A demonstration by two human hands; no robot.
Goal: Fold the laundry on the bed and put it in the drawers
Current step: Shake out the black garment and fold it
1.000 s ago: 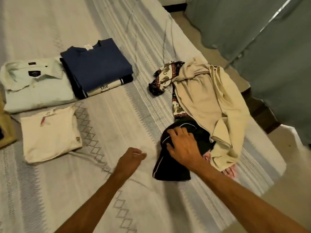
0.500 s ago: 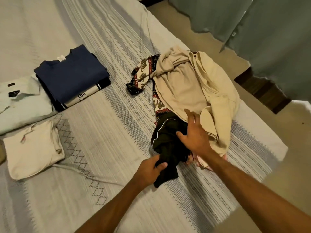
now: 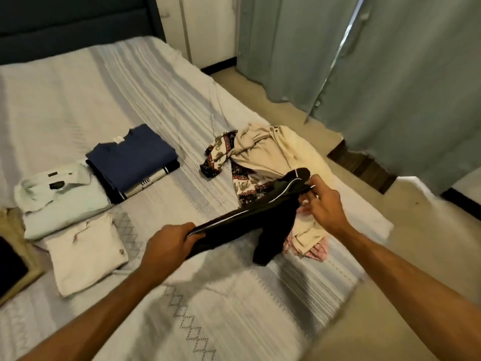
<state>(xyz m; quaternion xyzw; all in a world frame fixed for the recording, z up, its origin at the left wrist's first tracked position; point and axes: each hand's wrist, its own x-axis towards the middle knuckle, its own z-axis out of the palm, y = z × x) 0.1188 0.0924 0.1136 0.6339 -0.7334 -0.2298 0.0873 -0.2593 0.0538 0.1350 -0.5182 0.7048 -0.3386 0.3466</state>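
Above the bed (image 3: pixel 78 100), at 5 o'clock of the unfolded pile (image 3: pixel 270 157), 1 black garment (image 3: pixel 250 220) hangs stretched between 2 hands, its long axis running from 8 to 2 o'clock. The left hand (image 3: pixel 166 246) grips its lower end; the right hand (image 3: pixel 322 204) pinches the upper. About 4 folded pieces lie at 9 o'clock: navy stack (image 3: pixel 132 157), pale shirt (image 3: pixel 59 199), cream top (image 3: pixel 86 254).

A black fabric garment with white piping (image 3: pixel 250 217) contrasts with a navy folded shirt (image 3: pixel 132 157), a cream crumpled garment (image 3: pixel 276 152) and grey-green curtains (image 3: pixel 390 74).
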